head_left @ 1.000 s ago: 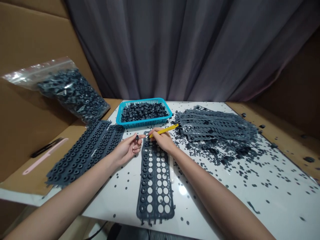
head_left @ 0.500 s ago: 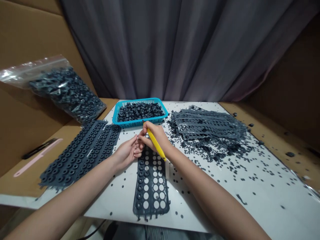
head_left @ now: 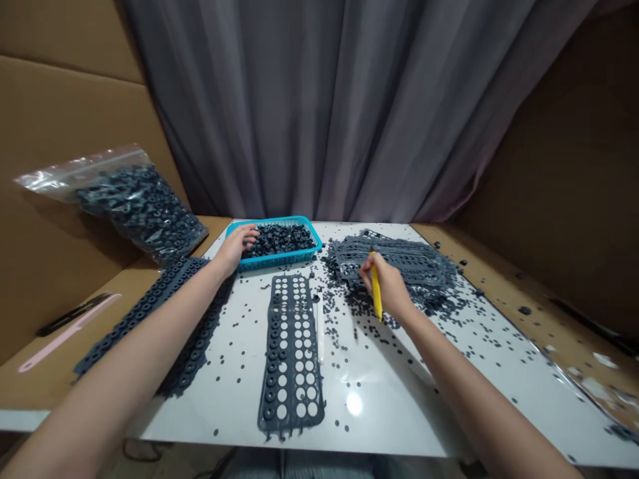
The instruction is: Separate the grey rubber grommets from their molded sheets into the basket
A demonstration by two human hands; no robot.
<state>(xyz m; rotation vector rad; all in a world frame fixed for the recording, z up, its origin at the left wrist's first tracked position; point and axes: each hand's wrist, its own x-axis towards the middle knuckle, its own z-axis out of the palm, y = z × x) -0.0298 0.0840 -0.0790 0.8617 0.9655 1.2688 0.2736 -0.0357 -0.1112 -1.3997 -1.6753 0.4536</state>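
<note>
My left hand (head_left: 236,243) reaches over the near left corner of the blue basket (head_left: 304,253), fingers curled down onto the small dark rubber rings (head_left: 279,238) heaped inside. My right hand (head_left: 387,287) grips a yellow tool (head_left: 376,293) and rests at the near edge of the pile of emptied grey sheets (head_left: 399,261). Between my arms a grey perforated sheet (head_left: 291,349) lies flat on the white table (head_left: 409,392), a few rings left in its left columns, most holes open.
Full ring sheets (head_left: 164,313) lie under my left forearm. A clear bag of rings (head_left: 134,203) leans on the cardboard wall at left. A pink tool (head_left: 64,332) and a black one (head_left: 70,313) lie far left. Punched bits are scattered over the table.
My hands parted from the top of the perforated sheet. The left went up to the basket, the right swung right with the yellow tool to the sheet pile.
</note>
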